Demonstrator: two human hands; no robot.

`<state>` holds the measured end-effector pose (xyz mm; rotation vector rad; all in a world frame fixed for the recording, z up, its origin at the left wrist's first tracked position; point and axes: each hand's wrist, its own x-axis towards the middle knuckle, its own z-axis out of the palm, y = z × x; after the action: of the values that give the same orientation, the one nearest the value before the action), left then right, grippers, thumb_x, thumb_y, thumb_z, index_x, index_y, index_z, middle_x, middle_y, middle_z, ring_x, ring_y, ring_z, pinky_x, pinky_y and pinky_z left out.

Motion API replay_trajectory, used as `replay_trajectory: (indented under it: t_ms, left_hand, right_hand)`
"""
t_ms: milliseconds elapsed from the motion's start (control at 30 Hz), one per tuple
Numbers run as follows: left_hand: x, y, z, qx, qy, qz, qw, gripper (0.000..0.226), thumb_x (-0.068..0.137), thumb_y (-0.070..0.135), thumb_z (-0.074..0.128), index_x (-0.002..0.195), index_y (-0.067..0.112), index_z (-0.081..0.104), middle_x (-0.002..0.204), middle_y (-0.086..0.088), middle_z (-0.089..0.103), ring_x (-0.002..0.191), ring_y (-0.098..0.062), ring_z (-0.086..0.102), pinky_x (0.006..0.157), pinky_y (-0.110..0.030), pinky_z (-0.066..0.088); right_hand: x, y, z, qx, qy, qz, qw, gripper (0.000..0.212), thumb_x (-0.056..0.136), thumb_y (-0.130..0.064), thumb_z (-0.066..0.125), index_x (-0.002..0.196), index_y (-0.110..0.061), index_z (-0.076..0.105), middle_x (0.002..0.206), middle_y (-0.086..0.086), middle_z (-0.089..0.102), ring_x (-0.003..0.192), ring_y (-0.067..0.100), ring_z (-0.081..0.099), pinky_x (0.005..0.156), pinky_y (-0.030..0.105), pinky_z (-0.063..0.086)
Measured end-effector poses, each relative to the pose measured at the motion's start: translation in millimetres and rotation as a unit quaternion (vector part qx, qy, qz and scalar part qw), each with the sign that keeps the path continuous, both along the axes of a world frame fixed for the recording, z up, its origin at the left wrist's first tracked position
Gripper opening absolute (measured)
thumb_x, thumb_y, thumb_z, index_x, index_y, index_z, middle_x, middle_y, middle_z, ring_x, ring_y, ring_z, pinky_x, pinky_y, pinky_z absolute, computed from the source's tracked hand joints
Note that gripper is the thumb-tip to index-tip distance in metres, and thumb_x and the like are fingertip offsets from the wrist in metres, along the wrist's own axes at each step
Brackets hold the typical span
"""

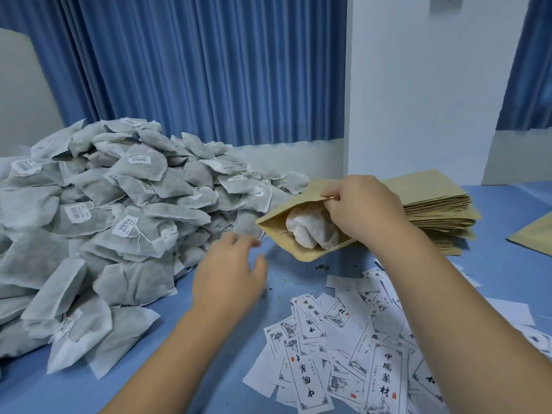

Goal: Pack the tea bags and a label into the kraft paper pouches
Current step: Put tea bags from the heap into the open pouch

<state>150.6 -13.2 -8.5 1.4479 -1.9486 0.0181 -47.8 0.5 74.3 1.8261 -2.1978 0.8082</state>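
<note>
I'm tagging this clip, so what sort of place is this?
Probably a small hand-packing workroom rather than a factory line: a big heap of tea bags, a stack of pouches and loose printed labels share one blue table, with curtains behind.

— How many hands do we count?
— Two: a left hand (230, 273) and a right hand (361, 210).
— And kraft pouches?
— One open pouch (277, 231) pinched by the right hand, one lone pouch (534, 234) at the right edge, and one stack of pouches (439, 204) too close-packed for us to number.
— Tea bags?
— We see white packed tea bags (310, 228) in the open pouch, but cannot tell how many. The pile of tea bags (119, 210) runs to many dozens.
— Labels?
— One scatter of labels (358, 348), well over twenty, overlapping.
— Curtains?
— Two: a wide curtain (194, 70) and a narrow curtain (531, 61).
</note>
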Motion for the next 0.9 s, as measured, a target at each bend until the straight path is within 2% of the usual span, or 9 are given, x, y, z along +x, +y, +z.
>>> replay_trajectory:
  t_ms: [67,100,167,267,467,533,633,767,900]
  left_hand:
    - [13,-5,-16,0.135,-0.132,0.099,0.977,0.05,0.087,0.056,0.047,0.13,0.029,0.048,0.133,0.001,0.042,0.121,-0.024,0.045,0.093,-0.038,0.04]
    - [16,-6,-22,0.189,-0.16,0.109,0.963,0.057,0.086,0.061,0.044,0.132,0.028,0.045,0.134,-0.001,0.039,0.122,-0.027,0.043,0.094,-0.04,0.04]
    - [19,-10,-33,0.213,-0.169,0.095,0.958,0.053,0.086,0.057,0.046,0.13,0.027,0.044,0.131,-0.004,0.038,0.119,-0.029,0.045,0.092,-0.039,0.042]
    - [20,-17,-37,0.175,-0.101,0.062,0.977,0.039,0.089,0.037,0.051,0.126,0.022,0.05,0.114,-0.005,0.039,0.107,-0.031,0.051,0.083,-0.032,0.043]
    - [30,-19,-33,0.11,0.008,-0.033,0.993,0.02,0.084,0.031,0.064,0.103,0.025,0.064,0.093,0.008,0.048,0.09,-0.016,0.052,0.068,-0.017,0.034]
    - [32,-12,-29,0.083,0.085,-0.118,0.986,0.012,0.08,0.022,0.068,0.087,0.031,0.064,0.09,0.012,0.056,0.084,-0.008,0.053,0.068,-0.008,0.035]
    - [25,7,-16,0.01,0.18,-0.225,0.958,0.019,0.077,0.01,0.066,0.084,0.027,0.068,0.087,0.013,0.062,0.084,-0.008,0.057,0.07,-0.009,0.038]
    - [9,24,6,-0.151,0.134,-0.306,0.93,0.021,0.074,0.015,0.055,0.091,0.012,0.068,0.092,0.007,0.061,0.085,-0.008,0.058,0.074,-0.017,0.043]
    - [-7,16,18,-0.181,-0.008,-0.341,0.923,0.027,0.079,0.013,0.056,0.1,0.007,0.07,0.1,-0.002,0.059,0.082,-0.001,0.049,0.072,-0.018,0.046]
  right_hand:
    - [-1,-1,-1,-0.007,-0.013,0.001,1.0,0.035,0.092,-0.025,0.05,0.117,-0.044,0.063,0.117,-0.002,0.063,0.099,0.027,0.057,0.071,0.027,0.034]
    - [-2,-1,-2,-0.009,-0.017,0.002,1.0,0.034,0.091,-0.025,0.05,0.117,-0.044,0.064,0.118,-0.003,0.063,0.102,0.026,0.058,0.071,0.026,0.034]
    - [-3,0,-3,-0.006,-0.017,0.009,1.0,0.033,0.091,-0.023,0.051,0.113,-0.044,0.066,0.114,-0.004,0.064,0.099,0.026,0.058,0.07,0.027,0.035]
    - [-3,0,-5,-0.01,-0.017,0.016,1.0,0.03,0.089,-0.02,0.053,0.102,-0.043,0.069,0.103,-0.004,0.065,0.089,0.025,0.055,0.066,0.028,0.037]
    - [-7,-1,-7,-0.019,-0.038,0.021,0.999,0.027,0.086,-0.022,0.054,0.097,-0.042,0.069,0.102,-0.003,0.067,0.091,0.025,0.057,0.064,0.029,0.037]
    - [-8,-1,-6,-0.019,-0.047,0.023,0.998,0.027,0.085,-0.023,0.054,0.096,-0.042,0.069,0.103,-0.004,0.068,0.092,0.025,0.058,0.065,0.029,0.039]
    - [-8,1,-4,-0.019,-0.06,0.027,0.998,0.026,0.085,-0.022,0.054,0.092,-0.04,0.07,0.104,-0.004,0.069,0.093,0.024,0.059,0.068,0.03,0.045]
    - [-9,4,0,-0.016,-0.069,0.037,0.997,0.025,0.085,-0.021,0.053,0.087,-0.04,0.069,0.101,-0.005,0.069,0.09,0.023,0.06,0.075,0.032,0.052]
    - [-8,6,1,-0.01,-0.076,0.046,0.996,0.025,0.086,-0.019,0.053,0.086,-0.036,0.071,0.096,-0.005,0.069,0.084,0.021,0.061,0.076,0.036,0.055]
